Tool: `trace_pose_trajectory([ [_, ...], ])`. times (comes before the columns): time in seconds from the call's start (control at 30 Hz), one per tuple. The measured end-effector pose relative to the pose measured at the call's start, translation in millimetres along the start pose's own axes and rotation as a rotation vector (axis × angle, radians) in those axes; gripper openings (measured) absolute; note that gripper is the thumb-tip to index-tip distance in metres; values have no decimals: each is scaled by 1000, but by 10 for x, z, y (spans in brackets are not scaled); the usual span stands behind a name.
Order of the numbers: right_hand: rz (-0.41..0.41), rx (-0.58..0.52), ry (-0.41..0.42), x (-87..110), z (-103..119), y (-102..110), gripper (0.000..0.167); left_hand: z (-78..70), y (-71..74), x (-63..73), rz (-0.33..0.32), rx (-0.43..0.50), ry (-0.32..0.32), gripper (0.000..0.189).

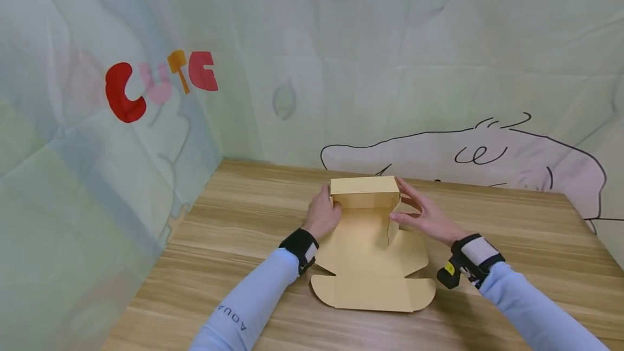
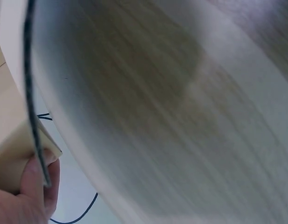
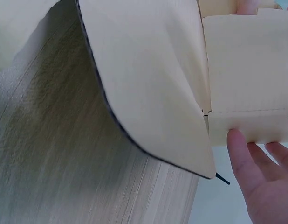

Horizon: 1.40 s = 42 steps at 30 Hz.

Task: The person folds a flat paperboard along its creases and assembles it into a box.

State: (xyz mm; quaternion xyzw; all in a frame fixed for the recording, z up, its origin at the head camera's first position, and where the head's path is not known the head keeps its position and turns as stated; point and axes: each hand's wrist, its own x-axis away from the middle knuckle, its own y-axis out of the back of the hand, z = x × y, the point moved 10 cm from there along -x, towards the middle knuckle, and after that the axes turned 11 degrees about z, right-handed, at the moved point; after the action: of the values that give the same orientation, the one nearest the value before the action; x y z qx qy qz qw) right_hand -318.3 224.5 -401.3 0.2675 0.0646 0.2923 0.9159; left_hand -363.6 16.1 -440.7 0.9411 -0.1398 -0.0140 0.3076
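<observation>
A partly folded tan cardboard box lies on the wooden table, its far end raised into a wall with a folded-over top. At the left end of that wall, my left hand pinches the cardboard between thumb and fingers; the left wrist view shows the thumb on the cardboard near a corner. My right hand holds the right end, thumb at the upright side flap and fingers farther back. In the right wrist view the fingertips sit at the edge of a creased panel.
The near flap with rounded ears lies flat toward me. Wood-grain table surrounds the box. A printed cloth backdrop hangs behind the table and along its left side.
</observation>
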Motion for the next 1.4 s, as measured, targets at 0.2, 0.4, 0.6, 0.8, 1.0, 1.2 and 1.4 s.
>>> trace_pose_trajectory([
  [0.2, -31, 3, 6, -18, -30, 33, 88, -22, 14, -9, -11, -35, -11, 49],
  [0.4, -81, 25, -15, -26, -44, 64, 86, -22, -3, -13, -19, -62, -10, 47],
  [0.6, -115, 34, -27, -26, -76, 68, 78, -4, -42, -20, -13, -61, -9, 39],
  [0.8, -153, 54, -54, -30, -126, 98, 76, -12, -50, -25, 5, -51, -19, 37],
  [1.0, -174, 127, -120, -49, -173, 136, 88, -46, -54, -24, 22, -64, -33, 33],
  [1.2, -159, 175, -184, -60, -210, 150, 93, -70, -78, -22, 40, -58, -31, 32],
  [1.4, -170, 205, -163, -98, -270, 162, 87, -103, -135, -22, 45, -64, -38, 36],
])
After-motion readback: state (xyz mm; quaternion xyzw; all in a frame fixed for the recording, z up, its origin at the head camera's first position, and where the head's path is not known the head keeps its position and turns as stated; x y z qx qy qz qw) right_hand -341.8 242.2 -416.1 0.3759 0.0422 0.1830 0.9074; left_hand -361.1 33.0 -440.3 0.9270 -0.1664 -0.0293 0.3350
